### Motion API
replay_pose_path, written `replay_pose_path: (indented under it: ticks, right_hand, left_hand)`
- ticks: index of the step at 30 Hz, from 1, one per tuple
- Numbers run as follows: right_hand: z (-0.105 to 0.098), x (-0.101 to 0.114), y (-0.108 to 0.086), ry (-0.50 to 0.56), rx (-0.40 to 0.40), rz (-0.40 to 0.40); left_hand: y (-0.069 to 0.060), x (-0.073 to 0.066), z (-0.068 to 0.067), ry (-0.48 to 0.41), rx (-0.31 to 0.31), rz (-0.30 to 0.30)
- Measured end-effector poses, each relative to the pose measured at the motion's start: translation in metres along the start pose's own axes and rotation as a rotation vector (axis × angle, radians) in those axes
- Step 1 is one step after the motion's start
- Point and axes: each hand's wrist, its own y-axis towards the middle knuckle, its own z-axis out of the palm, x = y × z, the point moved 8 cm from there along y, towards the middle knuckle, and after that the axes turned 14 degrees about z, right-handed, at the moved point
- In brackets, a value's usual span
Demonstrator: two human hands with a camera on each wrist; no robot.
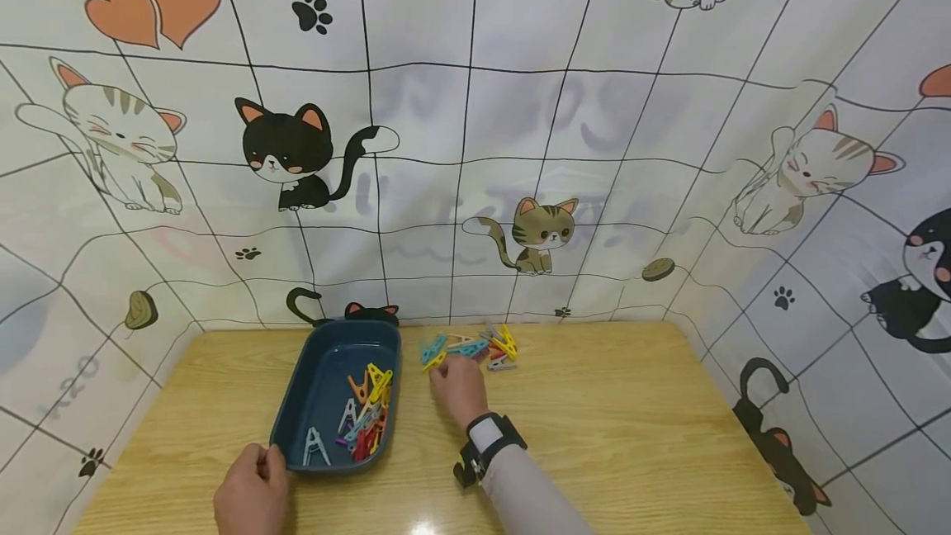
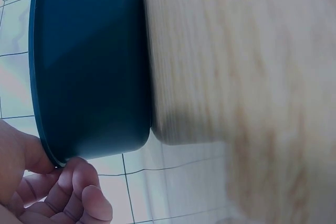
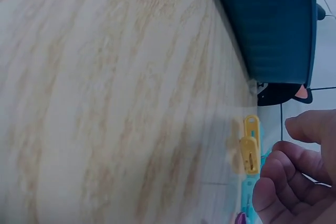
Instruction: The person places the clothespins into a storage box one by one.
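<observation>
A dark blue plastic bin [image 1: 286,411] stands on the table, with several coloured clothespins [image 1: 367,415] inside, mostly along its right side. My left hand [image 1: 253,490] pinches the rim at the near left corner; the left wrist view shows the thumb on one side of the rim and the curled fingers on the other. To the right of the bin lies a loose pile of clothespins [image 1: 470,347]. My right hand [image 1: 459,390] is at the near side of this pile, thumb and forefinger apart beside a yellow clothespin [image 3: 251,145], nothing visible between them.
The wood-grain table [image 1: 609,428] extends to the right of the pile. White cloth printed with cats and grid lines [image 1: 423,188] hangs behind and at both sides. A black strap device [image 1: 494,444] is on the right wrist.
</observation>
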Motion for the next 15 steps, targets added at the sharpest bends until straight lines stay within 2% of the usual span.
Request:
replay_pose_path:
  ticks: [3, 7, 15]
  right_hand:
    - [0.0021, -0.0018, 0.0021, -0.023, -0.022, 0.002]
    - [0.0039, -0.0023, 0.0035, -0.048, -0.044, -0.006]
    - [0.0089, -0.0040, 0.0069, -0.087, -0.034, 0.016]
  left_hand:
    - [0.0000, -0.0018, -0.0015, 0.007, -0.024, 0.018]
    - [0.0003, -0.0022, -0.0012, 0.002, -0.017, 0.017]
    - [0.0003, -0.0005, -0.0007, 0.017, -0.012, 0.012]
